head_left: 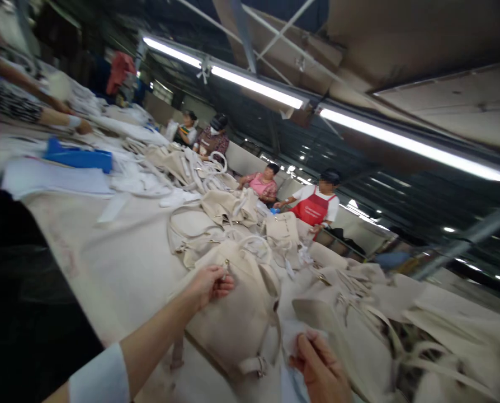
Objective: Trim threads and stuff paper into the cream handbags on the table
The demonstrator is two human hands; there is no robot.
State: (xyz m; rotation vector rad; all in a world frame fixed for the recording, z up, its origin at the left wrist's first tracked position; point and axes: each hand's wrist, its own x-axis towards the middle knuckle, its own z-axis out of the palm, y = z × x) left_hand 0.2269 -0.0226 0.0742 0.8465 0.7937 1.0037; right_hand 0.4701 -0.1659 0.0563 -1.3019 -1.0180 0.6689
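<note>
A cream backpack [233, 319] lies on the table right in front of me, its carry handle pointing away and its straps to the right. My left hand [214, 286] is over its upper part, fingers curled and thumb against them at a metal zipper pull [226, 264]. Lower right, my right hand [321, 364] pinches a thin, whitish piece [292, 334]; blur hides whether it is paper, cloth or plastic. Beside that hand lies another cream bag [359, 330].
More cream bags [231, 207] are heaped along the table [119, 274]. At the left lie white sheets [57, 178] with a blue object [80, 157] on them. A co-worker's arm [61, 117] reaches in there. Several people sit or stand beyond, one in a red apron [312, 208].
</note>
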